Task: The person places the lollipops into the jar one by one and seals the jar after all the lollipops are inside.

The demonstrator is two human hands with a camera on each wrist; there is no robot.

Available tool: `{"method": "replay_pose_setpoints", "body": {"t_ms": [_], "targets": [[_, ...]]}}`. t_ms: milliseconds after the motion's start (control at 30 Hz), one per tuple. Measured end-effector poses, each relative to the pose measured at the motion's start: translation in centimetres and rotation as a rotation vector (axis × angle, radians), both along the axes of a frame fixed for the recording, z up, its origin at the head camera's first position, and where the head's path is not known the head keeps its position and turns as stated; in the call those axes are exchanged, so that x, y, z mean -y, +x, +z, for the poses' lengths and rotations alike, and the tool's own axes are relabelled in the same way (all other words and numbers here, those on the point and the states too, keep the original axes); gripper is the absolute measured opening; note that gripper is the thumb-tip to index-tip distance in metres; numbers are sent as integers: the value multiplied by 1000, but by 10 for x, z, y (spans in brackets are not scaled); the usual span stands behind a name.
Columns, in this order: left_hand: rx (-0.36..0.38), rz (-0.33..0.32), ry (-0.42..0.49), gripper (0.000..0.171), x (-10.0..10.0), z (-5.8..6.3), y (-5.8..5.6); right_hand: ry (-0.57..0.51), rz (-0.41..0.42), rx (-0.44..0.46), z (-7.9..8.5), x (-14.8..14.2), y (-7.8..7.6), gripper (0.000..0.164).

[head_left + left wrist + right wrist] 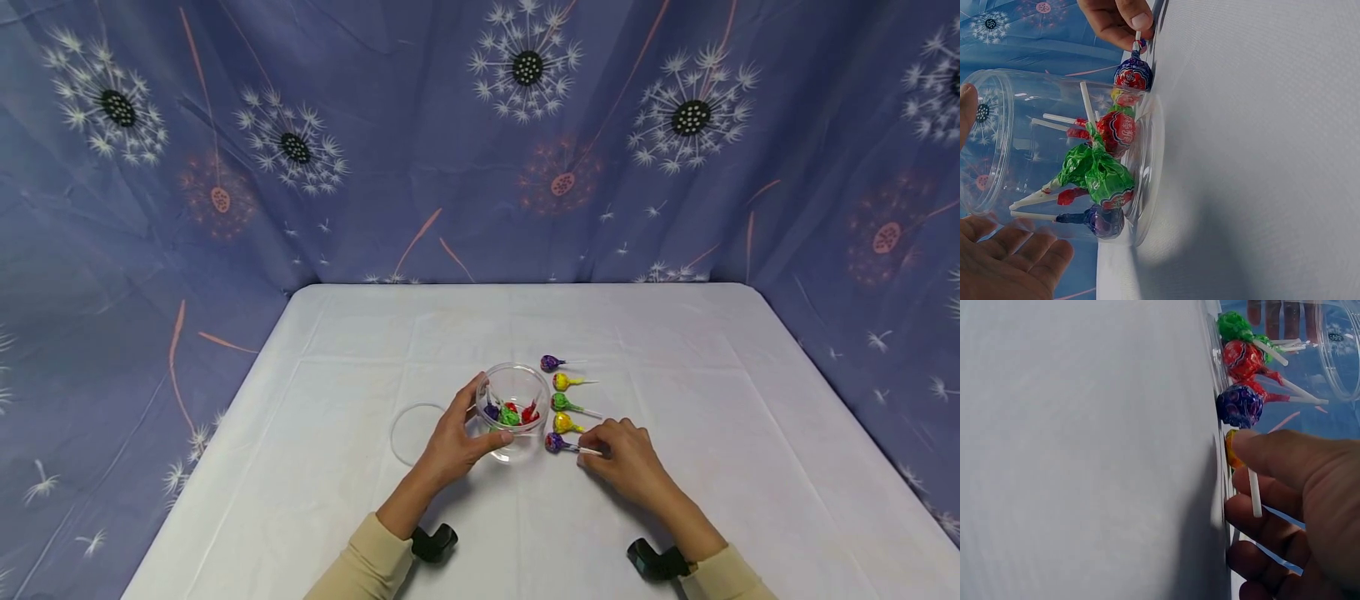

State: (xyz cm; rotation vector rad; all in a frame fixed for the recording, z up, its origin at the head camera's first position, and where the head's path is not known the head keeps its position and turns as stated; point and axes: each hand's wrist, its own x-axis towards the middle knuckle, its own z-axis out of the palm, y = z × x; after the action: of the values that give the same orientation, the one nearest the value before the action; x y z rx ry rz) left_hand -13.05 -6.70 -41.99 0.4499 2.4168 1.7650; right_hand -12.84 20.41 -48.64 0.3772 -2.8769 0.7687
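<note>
My left hand (453,446) holds a clear plastic jar (1029,134) around its side, thumb in front and fingers behind. Several wrapped lollipops stand inside, among them a green one (1110,184), a red one (1117,132) and a purple one (1107,222). To the jar's right, my right hand (630,462) pinches the stick of a purple lollipop (554,442) between thumb and fingers, its head close to the table. This is the nearest of a column of lollipops; beyond it lie a yellow one (562,423), a green one (560,402), another yellow one (562,382) and another purple one (551,363).
A round, see-through lid with a pale rim (392,433) lies left of the jar, partly behind my left hand. White cloth covers the table (360,350). Blue curtains with dandelion prints (420,150) hang behind it and along both sides.
</note>
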Motion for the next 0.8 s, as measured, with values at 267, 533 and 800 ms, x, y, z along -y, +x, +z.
{"method": "replay_pose_setpoints", "body": {"t_ms": [267, 533, 800], "targets": [[-17, -12, 15, 85, -1, -1, 0, -7, -1, -22, -6, -1, 1, 10], [-11, -10, 7, 86, -1, -1, 1, -38, -2, -34, -6, -2, 1, 8], [-4, -2, 10, 85, -1, -1, 1, -109, -26, -71, -4, -2, 4, 6]]}}
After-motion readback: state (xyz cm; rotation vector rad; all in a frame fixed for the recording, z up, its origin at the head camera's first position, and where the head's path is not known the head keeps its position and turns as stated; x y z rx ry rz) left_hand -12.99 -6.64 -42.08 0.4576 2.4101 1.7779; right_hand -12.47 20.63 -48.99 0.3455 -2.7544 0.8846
